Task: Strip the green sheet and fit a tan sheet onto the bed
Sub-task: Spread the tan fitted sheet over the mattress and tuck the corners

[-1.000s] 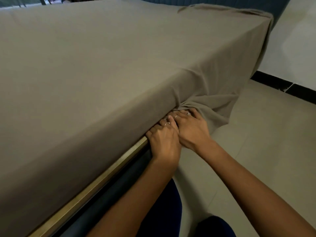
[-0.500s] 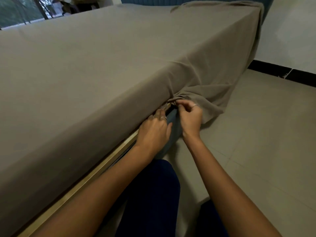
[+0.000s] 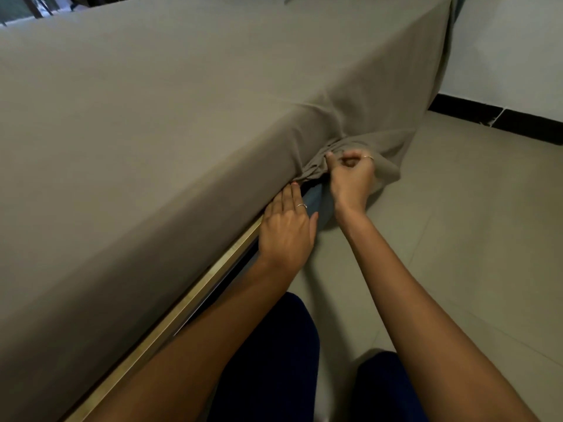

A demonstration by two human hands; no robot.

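Smooth tan fabric sheet (image 3: pixel 158 117) spread over the whole top of the wide bed (image 3: pixel 195 293), draped down the near side, cut off by the frame at left and at the far top edge. Bunched into folds at the lower edge, right of centre, with a loose flap hanging to the pale tiled floor (image 3: pixel 457 239) beyond. Left hand (image 3: pixel 288 229) laid flat, fingers straight, against the sheet's lower edge where it meets the brass-coloured rail; fingertips tucked under the fabric and hidden. Right hand (image 3: pixel 352 175) clenched on the gathered folds, just right of the left hand and apart from it; thumb side hidden behind the knuckles. Between the two hands, a patch of blue bed base. Dark blue trouser knees at bottom, partly cropped. Window area at far left blurred, unreadable.
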